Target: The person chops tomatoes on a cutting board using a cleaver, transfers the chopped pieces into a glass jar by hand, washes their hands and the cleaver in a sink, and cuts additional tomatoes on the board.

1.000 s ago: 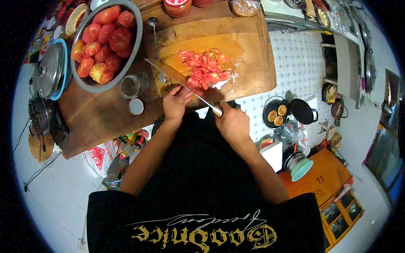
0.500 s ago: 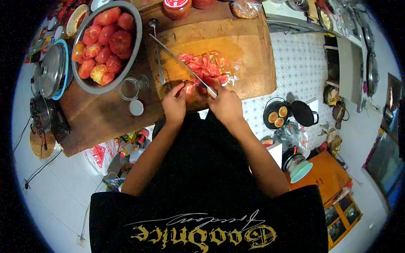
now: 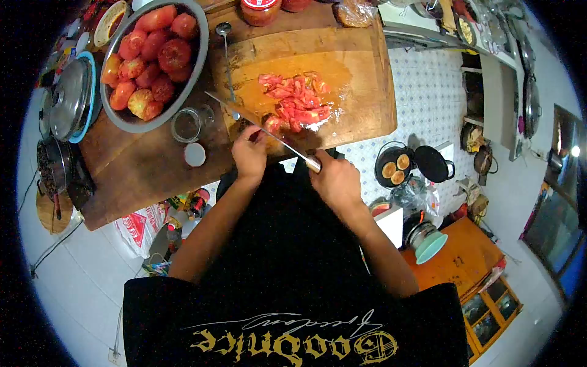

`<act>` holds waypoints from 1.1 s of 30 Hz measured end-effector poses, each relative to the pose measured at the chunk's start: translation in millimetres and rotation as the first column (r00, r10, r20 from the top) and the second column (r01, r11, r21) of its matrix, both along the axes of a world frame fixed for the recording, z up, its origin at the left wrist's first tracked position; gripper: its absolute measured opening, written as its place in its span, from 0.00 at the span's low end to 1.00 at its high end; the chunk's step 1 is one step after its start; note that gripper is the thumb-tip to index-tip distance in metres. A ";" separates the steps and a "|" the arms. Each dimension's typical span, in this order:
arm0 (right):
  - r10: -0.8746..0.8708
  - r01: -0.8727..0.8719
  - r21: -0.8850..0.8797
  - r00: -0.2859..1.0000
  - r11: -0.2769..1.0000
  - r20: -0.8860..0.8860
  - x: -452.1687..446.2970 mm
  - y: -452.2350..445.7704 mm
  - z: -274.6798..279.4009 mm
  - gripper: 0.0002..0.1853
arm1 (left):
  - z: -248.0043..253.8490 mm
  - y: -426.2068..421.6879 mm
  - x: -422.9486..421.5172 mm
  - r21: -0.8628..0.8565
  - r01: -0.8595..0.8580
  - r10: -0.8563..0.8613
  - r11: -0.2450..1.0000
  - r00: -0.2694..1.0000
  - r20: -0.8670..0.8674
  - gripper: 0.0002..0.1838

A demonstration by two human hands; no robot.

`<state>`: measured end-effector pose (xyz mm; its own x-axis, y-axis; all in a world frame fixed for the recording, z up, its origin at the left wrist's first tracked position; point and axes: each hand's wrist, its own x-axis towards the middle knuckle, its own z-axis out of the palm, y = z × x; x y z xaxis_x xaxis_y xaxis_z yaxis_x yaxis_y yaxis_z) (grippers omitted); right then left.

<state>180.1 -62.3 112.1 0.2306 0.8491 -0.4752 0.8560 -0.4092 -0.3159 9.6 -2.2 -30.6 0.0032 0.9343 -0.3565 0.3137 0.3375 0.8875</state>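
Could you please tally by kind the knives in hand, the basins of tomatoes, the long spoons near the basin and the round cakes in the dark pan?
Knife: 1
Tomato basin: 1
Long spoon: 1
Round cakes: 3
Total: 6

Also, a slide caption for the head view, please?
Right hand holds kitchen knife near chopped tomatoes on wooden cutting board.

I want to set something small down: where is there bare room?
Bare table lies between the tomato basin and the near edge, left of the white lid. The board is open right of the chopped tomatoes. Crowded: around the left hand, knife and spoon.
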 end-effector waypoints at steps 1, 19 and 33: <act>0.003 -0.003 -0.002 1.000 1.000 -0.001 -0.1 -0.5 -1.0 0.12 | -5.7 -1.1 -0.3 0.009 -0.042 0.041 0.999 0.997 0.073 0.07; -0.101 0.117 0.082 0.977 0.990 -0.187 16.6 15.2 -46.8 0.14 | 9.9 8.2 8.9 -0.257 -0.100 0.153 0.961 0.969 0.194 0.10; -0.344 0.317 0.332 0.938 0.888 0.026 87.9 -18.6 21.1 0.14 | -3.8 -11.2 2.6 -0.238 -0.147 0.213 0.960 0.935 0.283 0.16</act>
